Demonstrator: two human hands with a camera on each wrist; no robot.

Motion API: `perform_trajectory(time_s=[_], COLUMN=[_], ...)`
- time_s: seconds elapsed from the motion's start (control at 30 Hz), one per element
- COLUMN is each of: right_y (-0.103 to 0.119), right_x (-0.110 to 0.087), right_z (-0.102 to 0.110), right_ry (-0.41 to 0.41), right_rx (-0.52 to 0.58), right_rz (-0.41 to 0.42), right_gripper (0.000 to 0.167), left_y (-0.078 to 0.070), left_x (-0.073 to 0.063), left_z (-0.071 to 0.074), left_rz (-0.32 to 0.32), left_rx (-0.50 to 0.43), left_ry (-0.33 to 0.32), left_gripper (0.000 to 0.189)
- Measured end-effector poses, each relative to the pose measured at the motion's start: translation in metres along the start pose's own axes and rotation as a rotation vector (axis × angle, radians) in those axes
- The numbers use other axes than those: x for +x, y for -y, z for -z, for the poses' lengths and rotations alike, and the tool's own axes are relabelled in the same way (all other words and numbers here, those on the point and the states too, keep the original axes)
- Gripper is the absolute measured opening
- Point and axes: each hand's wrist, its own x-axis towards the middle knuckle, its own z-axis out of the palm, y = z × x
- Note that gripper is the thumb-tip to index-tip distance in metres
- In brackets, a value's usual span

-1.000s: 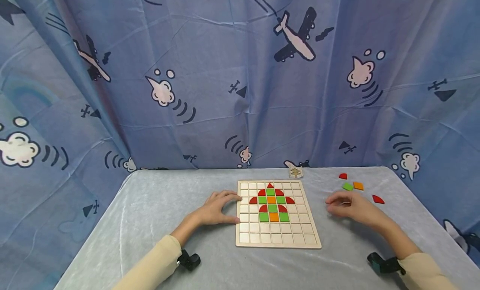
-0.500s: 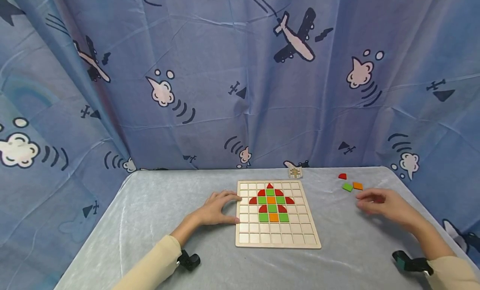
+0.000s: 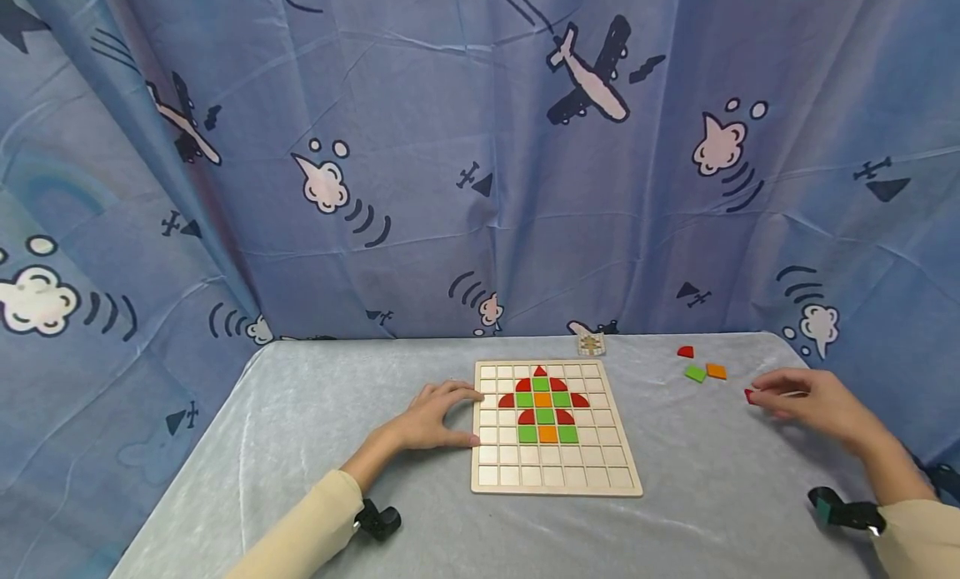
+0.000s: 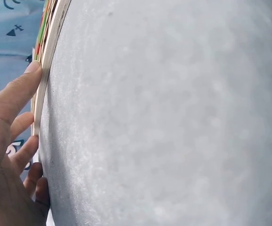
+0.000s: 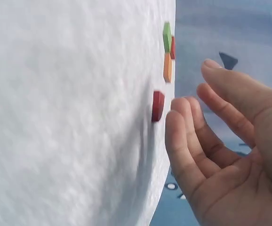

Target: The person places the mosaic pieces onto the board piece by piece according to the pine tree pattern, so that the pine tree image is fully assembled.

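Observation:
A square wooden grid board (image 3: 592,471) lies on the table, with red, green and orange tiles (image 3: 543,400) set in a tree-like shape. At its left edge is my left hand (image 3: 431,416), thumb and fingertips touching the rim; the left wrist view shows the thumb (image 4: 31,68) against the board's side. My right hand (image 3: 813,404) hovers at the far right with fingers loosely bent. Just beneath its fingertips lies a red quarter-round tile (image 3: 748,396), partly covered in the head view. In the right wrist view that tile (image 5: 157,106) rests on the cloth, a small gap from the fingers.
Farther back on the right lie a green tile (image 3: 695,373), an orange tile (image 3: 716,371) and another red quarter-round tile (image 3: 686,351). A small patterned card (image 3: 591,343) sits behind the board. A blue printed curtain (image 3: 420,229) hangs along the table's back edge.
My right hand has travelled rightward, from beside the board to over the near red tile. The left hand and board have stayed where they were.

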Motion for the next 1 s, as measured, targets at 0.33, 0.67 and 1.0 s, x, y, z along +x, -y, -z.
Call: perform_trajectory(time_s=[0.33, 0.67, 1.0], right_y=[-0.014, -0.018, -0.019], right_x=[0.011, 0.019, 0.022], right_z=[0.001, -0.003, -0.008], right_ry=[-0.048, -0.036, -0.028], right_rx=[-0.075, -0.115, -0.084], right_rz=[0.056, 0.006, 0.005], right_gripper=[0.048, 0.046, 0.038], left_y=[0.002, 0.001, 0.002], left_x=[0.000, 0.001, 0.001], left_z=[0.000, 0.000, 0.000], left_rz=[0.004, -0.010, 0.000], left_rx=[0.003, 0.005, -0.002], left_ry=[-0.002, -0.005, 0.000], left_gripper=[0.067, 0.068, 0.068])
